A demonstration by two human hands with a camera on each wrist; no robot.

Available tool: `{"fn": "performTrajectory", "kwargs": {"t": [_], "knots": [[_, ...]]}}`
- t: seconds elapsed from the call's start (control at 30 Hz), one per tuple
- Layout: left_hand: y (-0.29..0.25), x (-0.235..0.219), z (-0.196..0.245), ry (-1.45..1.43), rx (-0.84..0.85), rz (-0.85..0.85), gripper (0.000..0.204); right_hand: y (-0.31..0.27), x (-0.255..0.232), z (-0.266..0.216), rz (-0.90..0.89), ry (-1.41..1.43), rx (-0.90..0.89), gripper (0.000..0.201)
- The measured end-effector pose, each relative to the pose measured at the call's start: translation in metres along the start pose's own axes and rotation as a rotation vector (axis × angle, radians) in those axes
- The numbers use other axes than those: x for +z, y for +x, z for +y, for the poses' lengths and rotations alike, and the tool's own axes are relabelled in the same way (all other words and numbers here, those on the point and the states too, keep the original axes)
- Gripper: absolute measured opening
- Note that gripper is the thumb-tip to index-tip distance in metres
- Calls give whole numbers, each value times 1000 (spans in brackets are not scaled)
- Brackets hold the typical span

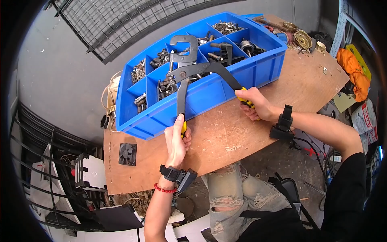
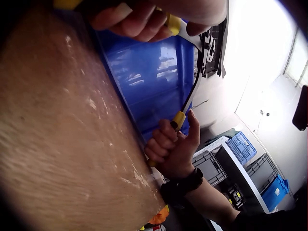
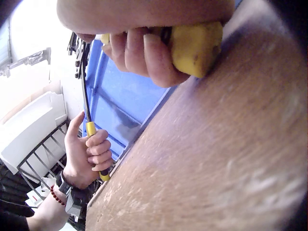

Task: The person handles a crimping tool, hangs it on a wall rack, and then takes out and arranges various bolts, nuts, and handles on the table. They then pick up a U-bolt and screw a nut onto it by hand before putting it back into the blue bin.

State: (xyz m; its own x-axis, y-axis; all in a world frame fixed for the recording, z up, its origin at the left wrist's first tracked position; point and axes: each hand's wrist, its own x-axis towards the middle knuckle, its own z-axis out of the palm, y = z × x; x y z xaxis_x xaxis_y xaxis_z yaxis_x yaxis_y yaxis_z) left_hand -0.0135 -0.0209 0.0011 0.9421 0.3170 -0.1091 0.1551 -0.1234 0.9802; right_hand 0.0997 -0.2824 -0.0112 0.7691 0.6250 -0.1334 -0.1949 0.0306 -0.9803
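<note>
Left hand (image 1: 175, 142) was wrapped round one yellow grip (image 1: 184, 129) of a big tool (image 1: 201, 67), thumb up along the handle (image 1: 182, 99); right hand (image 1: 257, 104) was wrapped round the other grip. Handles stood spread wide. Tool was over the near side of the blue bin (image 1: 205, 97), C-shaped head (image 1: 193, 48) above the compartments; couldn't tell if it touched. Bin sat on the wooden table (image 1: 225, 145), sections loaded with bolts (image 1: 138, 72) and metal parts. Square black fan (image 1: 127, 154) lay near bin's left front corner.
</note>
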Motion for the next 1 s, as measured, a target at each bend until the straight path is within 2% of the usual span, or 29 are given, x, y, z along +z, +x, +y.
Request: {"fn": "performTrajectory", "kwargs": {"t": [0.6, 0.77, 0.87, 0.9, 0.93, 1.0], "knots": [[-3, 1, 2, 22, 46, -37, 56, -4, 3, -1, -5, -56, -70, 46], [-22, 11, 10, 93, 32, 11, 53, -17, 21, 2, 76, -175, -157, 41], [-51, 32, 16, -141, -10, -89, 48, -41, 58, -3, 104, -248, -171, 38], [-57, 36, 18, -256, 20, -109, 52, -47, 63, -4, 104, -180, -174, 37], [-60, 38, 15, -428, -27, -52, 59, -53, 67, -7, 106, -117, -182, 36], [-71, 35, 13, -562, 36, -115, 57, -68, 74, -18, 93, -37, -197, 33]]}}
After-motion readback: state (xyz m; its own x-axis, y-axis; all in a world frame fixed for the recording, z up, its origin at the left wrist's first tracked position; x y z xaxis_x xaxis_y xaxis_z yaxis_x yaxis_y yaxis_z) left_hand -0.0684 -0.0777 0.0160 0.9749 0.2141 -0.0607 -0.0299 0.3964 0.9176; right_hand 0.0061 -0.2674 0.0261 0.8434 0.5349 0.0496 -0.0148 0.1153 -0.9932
